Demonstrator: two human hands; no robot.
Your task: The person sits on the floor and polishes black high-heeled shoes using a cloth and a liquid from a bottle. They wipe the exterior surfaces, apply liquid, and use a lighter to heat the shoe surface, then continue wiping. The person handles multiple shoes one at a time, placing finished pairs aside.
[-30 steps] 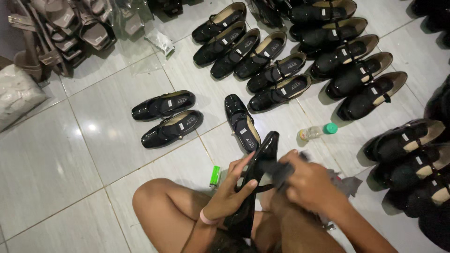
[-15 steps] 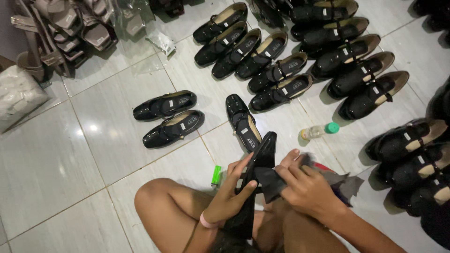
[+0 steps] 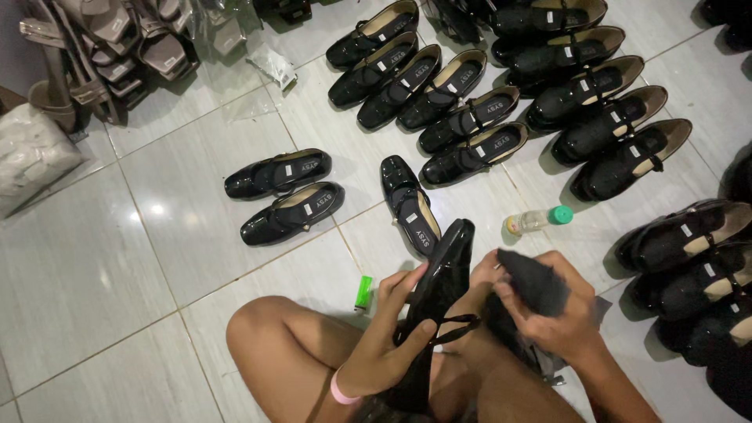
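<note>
Head view: a green-capped bottle lies on the floor beside a green lighter; pale labels sit inside the shoes. Left hand fingers wrap a black shoe over the lap; right hand fingers clutch a dark cloth against it.

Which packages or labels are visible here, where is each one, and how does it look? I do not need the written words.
Small bottle: lies on the tiles right of the single black shoe; clear body, pale label, green cap.
Insole labels: inside the black shoes in the rows at the top; small pale rectangles with dark print.
White sack: at the left edge; soft, bulging, off-white.
Plastic wrapper: on the floor near the top; crumpled, clear.
</note>
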